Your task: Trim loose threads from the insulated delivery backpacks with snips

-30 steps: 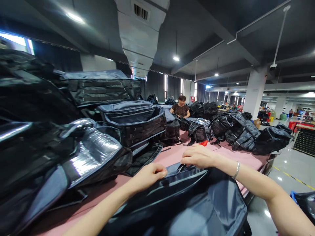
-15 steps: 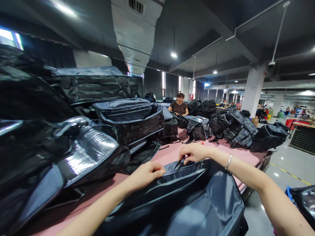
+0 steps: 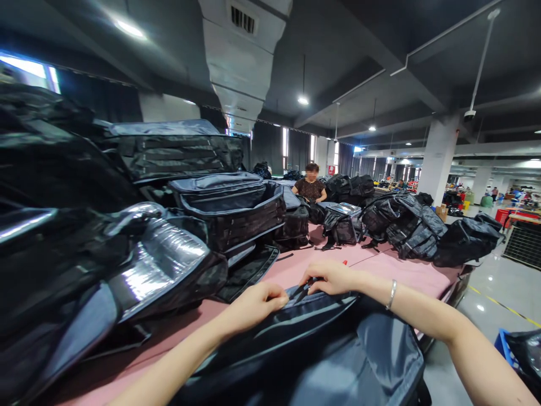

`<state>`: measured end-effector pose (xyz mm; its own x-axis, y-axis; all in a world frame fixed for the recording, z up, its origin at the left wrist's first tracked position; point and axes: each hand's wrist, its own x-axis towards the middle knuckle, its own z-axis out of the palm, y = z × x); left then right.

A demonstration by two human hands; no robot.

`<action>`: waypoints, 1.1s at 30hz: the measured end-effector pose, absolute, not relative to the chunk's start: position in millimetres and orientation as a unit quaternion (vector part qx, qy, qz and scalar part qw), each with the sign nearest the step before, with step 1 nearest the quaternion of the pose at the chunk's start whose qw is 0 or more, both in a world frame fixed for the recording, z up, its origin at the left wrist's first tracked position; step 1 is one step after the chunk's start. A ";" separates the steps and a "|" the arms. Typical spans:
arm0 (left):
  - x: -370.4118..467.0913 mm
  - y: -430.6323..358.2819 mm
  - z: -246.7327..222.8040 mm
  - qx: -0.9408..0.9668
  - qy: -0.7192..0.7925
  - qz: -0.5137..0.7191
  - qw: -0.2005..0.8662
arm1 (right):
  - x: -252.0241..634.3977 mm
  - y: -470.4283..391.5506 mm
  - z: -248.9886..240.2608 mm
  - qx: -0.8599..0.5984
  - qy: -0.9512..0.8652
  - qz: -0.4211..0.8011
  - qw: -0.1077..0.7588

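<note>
On the bag's rim (image 3: pixel 325 309), left hand (image 3: pixel 265 300) tight; right hand (image 3: pixel 323 277) around a dark tool (image 3: pixel 301 292) (partly hidden).

The head camera faces forward and down, near the left hand (image 3: pixel 264 300) and right hand (image 3: pixel 327 277)

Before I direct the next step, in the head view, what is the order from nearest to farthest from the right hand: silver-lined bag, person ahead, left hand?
1. Left hand, just left of the right hand, at the edge of the open bag.
2. Silver-lined bag, farther left.
3. Person, ahead, well beyond both hands.
</note>
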<state>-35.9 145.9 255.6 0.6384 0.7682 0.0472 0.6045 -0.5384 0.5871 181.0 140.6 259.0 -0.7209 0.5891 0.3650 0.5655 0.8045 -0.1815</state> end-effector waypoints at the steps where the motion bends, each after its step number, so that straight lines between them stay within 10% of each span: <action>1: -36.0 145.7 255.6 0.864 0.397 0.150 0.270 | 181.7 140.6 257.9 -0.302 -0.930 0.008 0.208; 10: -36.5 147.1 250.1 0.872 0.409 0.156 0.219 | 188.1 145.2 250.7 -0.278 -0.937 -0.052 0.205; 25: -13.5 115.6 232.7 0.907 0.347 0.186 -0.152 | 228.6 112.1 243.4 -0.304 -0.900 -0.147 0.275; 33: -8.0 115.6 224.5 0.903 0.299 0.272 -0.146 | 221.7 112.9 244.0 -0.280 -0.904 -0.217 0.241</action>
